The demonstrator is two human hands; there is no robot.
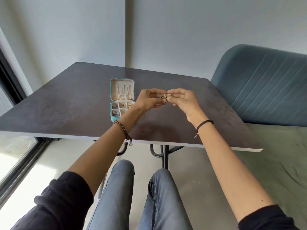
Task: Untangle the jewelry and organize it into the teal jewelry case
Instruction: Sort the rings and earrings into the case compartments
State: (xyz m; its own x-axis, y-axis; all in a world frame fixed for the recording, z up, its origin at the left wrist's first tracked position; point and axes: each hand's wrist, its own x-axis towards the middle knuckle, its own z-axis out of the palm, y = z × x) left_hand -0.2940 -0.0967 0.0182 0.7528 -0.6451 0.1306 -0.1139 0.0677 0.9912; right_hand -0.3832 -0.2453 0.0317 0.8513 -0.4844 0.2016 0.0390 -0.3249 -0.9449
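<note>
Both raised mid-air, left hand (149,101) and right hand (183,101) pinching jewelry (166,96)

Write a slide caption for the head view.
Left hand and right hand pinch small jewelry above the table beside the open teal case.

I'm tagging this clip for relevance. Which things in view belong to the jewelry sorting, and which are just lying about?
Part of the job: left hand, right hand, tangled jewelry pinched between them, open teal jewelry case.
Just there: table, blue chair, beaded bracelet, black cord wristband.
</note>
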